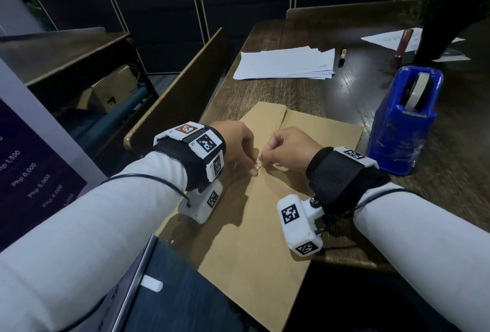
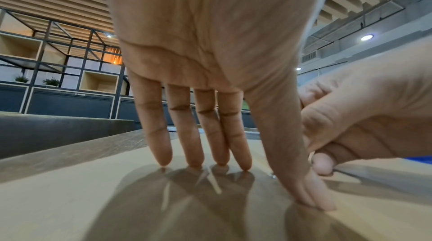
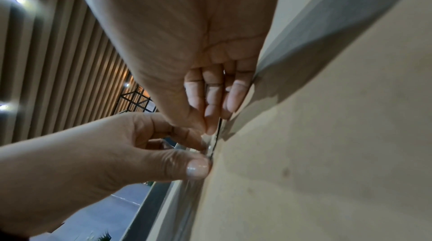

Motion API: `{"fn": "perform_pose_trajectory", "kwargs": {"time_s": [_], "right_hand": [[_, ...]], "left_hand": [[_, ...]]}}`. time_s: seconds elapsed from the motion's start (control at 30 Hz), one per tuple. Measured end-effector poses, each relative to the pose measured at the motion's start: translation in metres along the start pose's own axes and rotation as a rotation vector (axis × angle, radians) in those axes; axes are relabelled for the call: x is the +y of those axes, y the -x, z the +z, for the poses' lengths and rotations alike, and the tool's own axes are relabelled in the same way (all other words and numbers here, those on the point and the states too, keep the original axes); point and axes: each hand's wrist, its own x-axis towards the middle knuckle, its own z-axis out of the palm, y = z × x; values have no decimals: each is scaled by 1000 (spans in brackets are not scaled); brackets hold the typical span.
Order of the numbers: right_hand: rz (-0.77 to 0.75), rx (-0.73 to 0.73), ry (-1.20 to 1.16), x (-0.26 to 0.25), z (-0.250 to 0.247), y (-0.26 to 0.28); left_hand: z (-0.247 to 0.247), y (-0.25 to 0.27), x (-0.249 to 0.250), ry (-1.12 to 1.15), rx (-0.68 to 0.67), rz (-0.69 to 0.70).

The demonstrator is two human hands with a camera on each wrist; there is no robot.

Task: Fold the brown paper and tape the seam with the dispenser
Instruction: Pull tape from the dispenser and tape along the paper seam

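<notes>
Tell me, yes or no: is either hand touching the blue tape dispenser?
No: the blue tape dispenser stands untouched, both hands on the brown paper.

Paper (image 1: 254, 225): plain brown; dispenser (image 1: 403, 122): blue; sheets (image 1: 285, 62): white; table (image 1: 456, 162): dark wood grain; sleeves (image 1: 87, 231): white
</notes>
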Motion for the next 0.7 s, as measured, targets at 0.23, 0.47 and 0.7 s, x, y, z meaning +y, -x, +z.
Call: {"fn": "perform_pose_trajectory", "kwargs": {"time_s": [0.23, 0.47, 0.7], "right_hand": [[-17, -11, 46, 1, -1, -3], [-33, -11, 124, -3, -1, -7], [19, -20, 157, -2, -3, -10]], "left_hand": [[1, -6, -3, 19, -59, 39], [1, -6, -3, 9, -39, 56], [1, -8, -3, -32, -54, 67]]}}
